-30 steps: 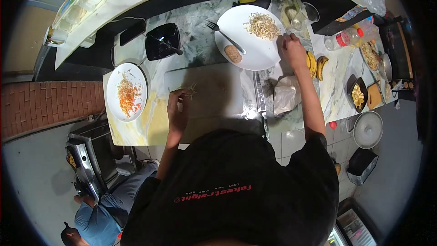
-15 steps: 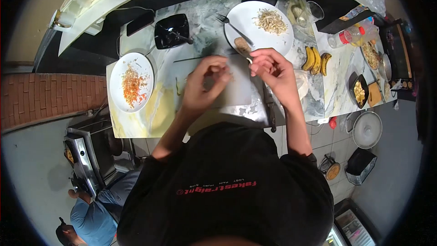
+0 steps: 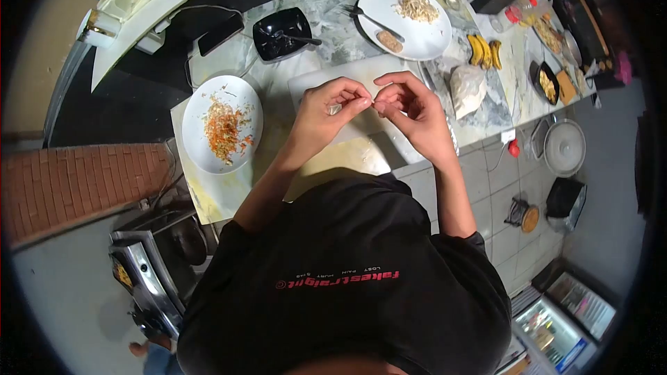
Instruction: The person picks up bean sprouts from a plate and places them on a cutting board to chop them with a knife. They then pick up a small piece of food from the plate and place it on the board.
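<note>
My left hand point(image 3: 338, 107) and my right hand point(image 3: 410, 107) meet at the fingertips over the white cutting board point(image 3: 316, 80). Both are closed in a pinch; what lies between the fingers is too small to make out. Just beyond them stands a large white plate point(image 3: 424, 42) with bean sprouts point(image 3: 417, 7), a brown lump point(image 3: 389, 42) and a fork point(image 3: 381, 24). To the left, another white plate point(image 3: 198, 146) bears chopped orange and green vegetables point(image 3: 226, 130).
A black bowl point(image 3: 281, 35) with a spoon sits at the back, and a phone point(image 3: 221, 36) left of it. Bananas point(image 3: 484, 52) and a plastic bag point(image 3: 468, 90) lie to the right. Part of another person point(image 3: 161, 360) shows at the lower left.
Both hands first came together over the board from farther apart; now their fingertips meet. The view has shifted, and the other person has mostly left the frame.
</note>
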Tool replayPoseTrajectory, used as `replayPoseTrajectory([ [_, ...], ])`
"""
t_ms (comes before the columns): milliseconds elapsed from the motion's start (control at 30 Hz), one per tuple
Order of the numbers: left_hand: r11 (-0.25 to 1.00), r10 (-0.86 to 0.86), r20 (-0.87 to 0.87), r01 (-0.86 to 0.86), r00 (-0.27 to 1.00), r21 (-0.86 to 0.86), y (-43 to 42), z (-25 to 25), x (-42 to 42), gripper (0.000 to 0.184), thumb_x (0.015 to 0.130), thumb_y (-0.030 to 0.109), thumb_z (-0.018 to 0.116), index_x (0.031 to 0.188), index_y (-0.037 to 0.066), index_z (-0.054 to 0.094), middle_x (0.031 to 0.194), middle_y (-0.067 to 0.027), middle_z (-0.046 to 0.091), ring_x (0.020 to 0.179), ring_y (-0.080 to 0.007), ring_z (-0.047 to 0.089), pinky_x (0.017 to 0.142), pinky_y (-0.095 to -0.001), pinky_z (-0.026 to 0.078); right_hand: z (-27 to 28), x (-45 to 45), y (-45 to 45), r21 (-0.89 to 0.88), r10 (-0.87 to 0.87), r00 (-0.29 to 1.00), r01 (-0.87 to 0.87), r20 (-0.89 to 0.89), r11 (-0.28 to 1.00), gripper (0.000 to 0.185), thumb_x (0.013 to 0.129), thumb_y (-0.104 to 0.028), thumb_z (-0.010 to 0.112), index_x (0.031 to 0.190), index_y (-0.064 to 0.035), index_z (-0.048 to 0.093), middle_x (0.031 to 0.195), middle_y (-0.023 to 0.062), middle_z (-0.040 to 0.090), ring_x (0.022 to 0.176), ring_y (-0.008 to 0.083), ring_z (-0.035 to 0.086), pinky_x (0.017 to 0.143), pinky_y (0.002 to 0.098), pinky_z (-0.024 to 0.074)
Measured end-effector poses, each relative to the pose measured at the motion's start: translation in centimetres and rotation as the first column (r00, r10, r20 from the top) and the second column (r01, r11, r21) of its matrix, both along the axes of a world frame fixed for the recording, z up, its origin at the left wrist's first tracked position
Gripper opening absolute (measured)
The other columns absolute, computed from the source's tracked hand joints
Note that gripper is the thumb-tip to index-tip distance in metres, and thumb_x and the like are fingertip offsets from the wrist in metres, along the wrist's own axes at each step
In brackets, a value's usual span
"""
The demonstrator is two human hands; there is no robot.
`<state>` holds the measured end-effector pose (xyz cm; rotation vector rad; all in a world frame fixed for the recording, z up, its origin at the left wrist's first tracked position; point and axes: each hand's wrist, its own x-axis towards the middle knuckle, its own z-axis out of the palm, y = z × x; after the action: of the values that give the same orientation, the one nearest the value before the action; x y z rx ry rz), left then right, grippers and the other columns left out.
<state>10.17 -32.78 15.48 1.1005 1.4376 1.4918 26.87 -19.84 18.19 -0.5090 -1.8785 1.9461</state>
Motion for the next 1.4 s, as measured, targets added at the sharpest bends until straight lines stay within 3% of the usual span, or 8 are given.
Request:
replayPoseTrajectory([
  [233,0.995,0.084,0.127,-0.078,0.988,-0.056,-1.7,-5.9,-1.2,0.012,0.1,0.004,0.068,0.111,-0.001,0.067,0.104,-0.0032,0.071,0.097,-0.0081,0.066,0.091,-0.024,0.051,-5.4,4.1,-2.6,0.348,-0.435,0.88,0.354,0.19,0.868,0.023,0.096,-0.002,0.066,0.119,-0.0054,0.067,0.095,0.0079,0.071,0.088,0.0137,0.07,0.082,0.029,0.0558],
  [500,0.949,0.315,0.049,-0.316,0.948,0.011,-0.3,-10.5,-1.0,0.009,0.097,0.002,0.071,0.106,-0.001,0.068,0.099,-0.003,0.073,0.09,-0.0073,0.066,0.083,-0.0225,0.053,-14.1,12.9,5.2,0.931,-0.781,0.544,0.0,0.307,0.365,0.028,0.093,-0.018,0.071,0.117,-0.0065,0.063,0.108,0.0192,0.064,0.103,0.041,0.063,0.088,0.0495,0.0509],
  [633,0.921,0.388,-0.025,-0.386,0.922,0.043,2.8,-13.0,1.1,0.006,0.096,0.002,0.072,0.101,0.0,0.07,0.096,-0.0022,0.073,0.087,-0.0068,0.067,0.081,-0.0236,0.054,-16.1,15.2,8.0,0.793,-0.608,0.565,-0.148,0.558,0.591,0.038,0.093,-0.029,0.073,0.12,-0.0067,0.059,0.11,0.0189,0.064,0.101,0.043,0.066,0.083,0.0527,0.0549],
  [900,0.949,0.26,-0.42,-0.311,0.87,-0.055,4.6,-16.5,2.2,0.008,0.095,0.009,0.072,0.102,0.006,0.072,0.093,-0.0047,0.072,0.089,-0.0155,0.066,0.084,-0.031,0.052,-18.7,15.8,7.3,0.8,-0.599,0.614,-0.09,0.513,0.593,0.034,0.091,-0.022,0.071,0.113,-0.0026,0.053,0.103,0.0207,0.066,0.089,0.045,0.069,0.075,0.0538,0.0573],
  [967,0.963,0.24,-0.761,-0.248,0.602,0.107,4.7,-16.7,1.4,0.007,0.091,0.01,0.072,0.098,0.008,0.072,0.098,-0.007,0.07,0.096,-0.0276,0.063,0.091,-0.0398,0.049,-18.1,16.2,6.4,0.773,-0.585,0.612,-0.068,0.532,0.631,0.034,0.089,-0.016,0.071,0.111,0.0008,0.052,0.102,0.0247,0.067,0.09,0.045,0.069,0.076,0.0543,0.0558],
  [1100,0.95,0.289,-0.739,-0.279,0.609,0.142,4.5,-18.3,1.2,0.009,0.089,0.011,0.072,0.097,0.01,0.07,0.101,-0.0059,0.066,0.103,-0.0325,0.057,0.095,-0.045,0.042,-16.7,17.8,4.5,0.627,-0.511,0.693,0.109,0.509,0.772,0.031,0.086,-0.006,0.071,0.108,0.003,0.051,0.078,0.0238,0.066,0.076,0.0405,0.069,0.068,0.0485,0.0519],
  [1200,0.947,0.305,-0.734,-0.273,0.607,0.168,4.5,-19.2,1.1,0.01,0.088,0.011,0.074,0.097,0.011,0.07,0.103,-0.0055,0.065,0.102,-0.0311,0.057,0.093,-0.0441,0.043,-13.6,18.4,3.2,0.445,-0.46,0.723,0.232,0.515,0.865,0.026,0.087,-0.002,0.067,0.11,-0.0003,0.054,0.063,0.0113,0.055,0.056,0.0192,0.051,0.056,0.0361,0.0419],
  [1400,0.907,0.388,-0.747,-0.366,0.539,0.207,4.1,-18.9,2.1,0.015,0.086,0.01,0.076,0.099,0.012,0.071,0.104,-0.0048,0.064,0.101,-0.0297,0.057,0.093,-0.0427,0.044,-8.8,18.2,1.8,0.489,-0.44,0.652,0.12,0.618,0.864,0.018,0.097,-0.012,0.067,0.111,0.0004,0.064,0.065,0.0095,0.058,0.055,0.014,0.048,0.053,0.0346,0.0384],
])
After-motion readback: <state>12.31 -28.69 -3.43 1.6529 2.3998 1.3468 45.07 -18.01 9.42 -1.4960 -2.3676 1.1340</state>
